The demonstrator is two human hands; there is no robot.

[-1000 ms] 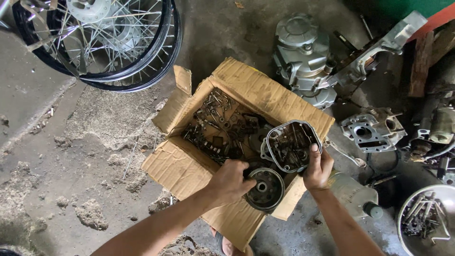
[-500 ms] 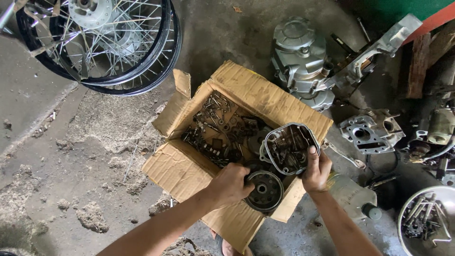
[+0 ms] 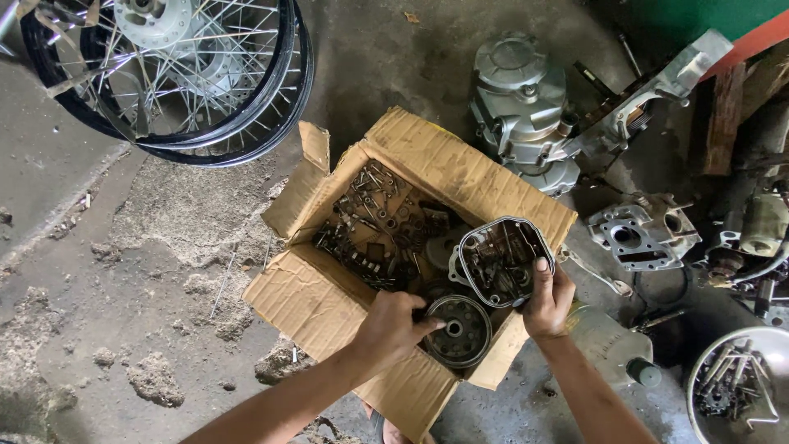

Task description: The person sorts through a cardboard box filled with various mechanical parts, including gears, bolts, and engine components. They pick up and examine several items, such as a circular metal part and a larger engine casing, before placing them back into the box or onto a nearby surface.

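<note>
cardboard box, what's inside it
The box holds loose bolts and small metal parts, a round drum under the left hand, and a parts-filled cover held by the right hand. What lies beneath is hidden.
</note>
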